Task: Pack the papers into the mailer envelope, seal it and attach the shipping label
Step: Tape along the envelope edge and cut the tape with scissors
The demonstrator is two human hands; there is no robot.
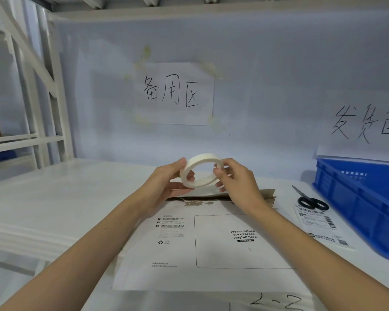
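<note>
Head view: both hands hold a white tape roll [200, 170] above the mailer envelope [202, 248].
Left hand [166, 182] and right hand [234, 178] each keep a pinching grip on the roll's rim, its hole facing us. The envelope lies flat on the table [54, 198], long axis running away, printed "Please attach sto express waybill here"; shipping label [319, 223] beside it, right.
</note>
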